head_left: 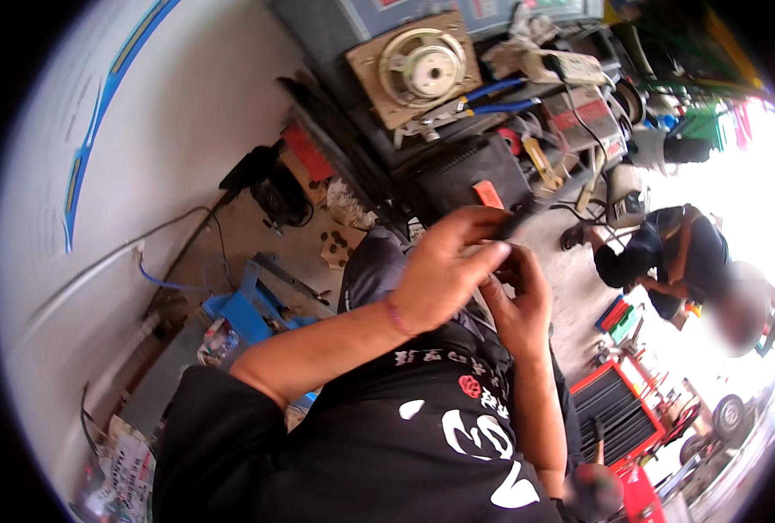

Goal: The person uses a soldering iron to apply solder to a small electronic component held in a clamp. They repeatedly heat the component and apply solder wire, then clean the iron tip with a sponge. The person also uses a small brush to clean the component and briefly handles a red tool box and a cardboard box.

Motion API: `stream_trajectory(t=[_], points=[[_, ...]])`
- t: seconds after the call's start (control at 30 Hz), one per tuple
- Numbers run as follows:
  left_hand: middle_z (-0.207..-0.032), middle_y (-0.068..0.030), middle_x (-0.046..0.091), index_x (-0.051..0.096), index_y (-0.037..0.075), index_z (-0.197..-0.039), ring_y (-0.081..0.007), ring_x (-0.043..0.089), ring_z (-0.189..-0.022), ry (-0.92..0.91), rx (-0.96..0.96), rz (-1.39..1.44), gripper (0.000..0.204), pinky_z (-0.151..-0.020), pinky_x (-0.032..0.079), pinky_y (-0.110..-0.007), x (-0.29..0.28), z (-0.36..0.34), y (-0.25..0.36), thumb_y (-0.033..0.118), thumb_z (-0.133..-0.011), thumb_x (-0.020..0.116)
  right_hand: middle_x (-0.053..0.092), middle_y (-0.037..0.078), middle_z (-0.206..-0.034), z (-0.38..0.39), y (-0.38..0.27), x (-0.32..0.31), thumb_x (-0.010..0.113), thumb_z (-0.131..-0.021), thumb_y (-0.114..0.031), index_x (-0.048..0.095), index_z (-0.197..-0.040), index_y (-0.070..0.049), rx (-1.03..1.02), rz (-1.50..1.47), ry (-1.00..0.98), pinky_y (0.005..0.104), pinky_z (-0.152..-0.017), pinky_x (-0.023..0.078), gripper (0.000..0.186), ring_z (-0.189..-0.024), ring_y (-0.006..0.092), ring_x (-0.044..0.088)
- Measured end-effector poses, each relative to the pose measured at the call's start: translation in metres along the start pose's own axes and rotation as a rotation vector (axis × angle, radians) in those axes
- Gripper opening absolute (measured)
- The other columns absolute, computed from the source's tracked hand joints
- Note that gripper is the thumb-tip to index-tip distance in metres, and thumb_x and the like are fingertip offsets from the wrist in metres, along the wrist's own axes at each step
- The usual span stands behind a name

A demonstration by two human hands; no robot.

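Note:
My left hand is closed around the lower end of a dark elongated object, which slants up and to the right. It is blurred, so its exact kind cannot be told. Close beside it, my right hand has its fingers curled inward below that object; whatever lies between the fingertips is hidden. Beyond both hands, a black box-shaped case with an orange tag sits on the bench. Blue-handled pliers rest past it, next to a wooden board carrying a round speaker-like frame.
A grey and red box stands on the cluttered bench at the right. Another person bends low on the right. A red tool cabinet is at the lower right. Blue metal equipment stands at my left by the white wall.

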State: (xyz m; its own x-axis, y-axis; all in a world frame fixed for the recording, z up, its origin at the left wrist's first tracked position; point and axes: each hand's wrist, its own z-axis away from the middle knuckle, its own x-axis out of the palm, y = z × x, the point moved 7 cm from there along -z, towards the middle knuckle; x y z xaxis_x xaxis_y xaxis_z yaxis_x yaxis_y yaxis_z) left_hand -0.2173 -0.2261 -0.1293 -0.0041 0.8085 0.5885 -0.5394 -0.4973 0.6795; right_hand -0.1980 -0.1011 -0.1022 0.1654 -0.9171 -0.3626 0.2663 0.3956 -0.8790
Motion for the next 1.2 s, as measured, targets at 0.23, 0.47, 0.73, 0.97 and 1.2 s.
stream_trajectory(t=[0.23,0.47,0.73,0.97,1.2], points=[[-0.126,-0.0122,0.064,0.061,0.0,-0.12,-0.0224,0.061,-0.118,0.011,0.384,-0.368,0.03,-0.1,0.048,-0.034,-0.01,-0.004,0.02,0.013,-0.094,0.069,0.069,0.004,-0.095,0.019,0.011,-0.033,0.067,-0.091,0.002,0.061,-0.114,0.001,0.187,-0.14,0.308,0.0228,-0.069,0.05,0.025,-0.078,0.0094,0.062],[-0.113,-0.0197,0.066,0.064,-0.002,-0.119,-0.0379,0.063,-0.106,0.073,0.492,-1.2,0.049,-0.095,0.05,-0.044,-0.101,-0.071,0.027,0.031,-0.083,0.076,0.062,0.004,-0.091,0.047,0.021,-0.059,0.066,-0.094,-0.004,0.06,-0.109,-0.001,0.3,-0.101,0.386,0.0223,-0.056,0.045,0.017,-0.069,0.0087,0.055],[-0.14,-0.024,0.056,0.045,-0.007,-0.143,-0.03,0.054,-0.131,-0.107,0.165,-1.028,0.058,-0.11,0.039,-0.036,-0.1,-0.09,-0.006,0.019,-0.095,0.067,0.063,0.0,-0.085,0.072,0.018,-0.058,0.074,-0.091,-0.007,0.058,-0.108,0.0,0.276,-0.234,0.448,0.0266,-0.067,0.049,0.025,-0.077,0.0061,0.056],[-0.146,-0.0214,0.05,0.039,-0.007,-0.146,-0.0275,0.047,-0.136,-0.147,0.081,-0.874,0.062,-0.114,0.035,-0.037,-0.113,-0.09,-0.007,0.013,-0.095,0.068,0.064,-0.001,-0.094,0.096,0.026,-0.049,0.073,-0.094,-0.011,0.06,-0.112,-0.001,0.323,-0.167,0.398,0.0243,-0.081,0.05,0.024,-0.089,0.0045,0.057],[-0.145,-0.025,0.05,0.038,-0.008,-0.147,-0.0291,0.047,-0.137,-0.29,-0.13,-0.871,0.069,-0.114,0.037,-0.038,-0.122,-0.105,-0.002,0.013,-0.091,0.07,0.065,0.004,-0.095,0.088,0.042,-0.053,0.073,-0.092,-0.007,0.061,-0.109,0.001,0.309,-0.291,0.423,0.0265,-0.08,0.05,0.022,-0.089,0.009,0.06]])
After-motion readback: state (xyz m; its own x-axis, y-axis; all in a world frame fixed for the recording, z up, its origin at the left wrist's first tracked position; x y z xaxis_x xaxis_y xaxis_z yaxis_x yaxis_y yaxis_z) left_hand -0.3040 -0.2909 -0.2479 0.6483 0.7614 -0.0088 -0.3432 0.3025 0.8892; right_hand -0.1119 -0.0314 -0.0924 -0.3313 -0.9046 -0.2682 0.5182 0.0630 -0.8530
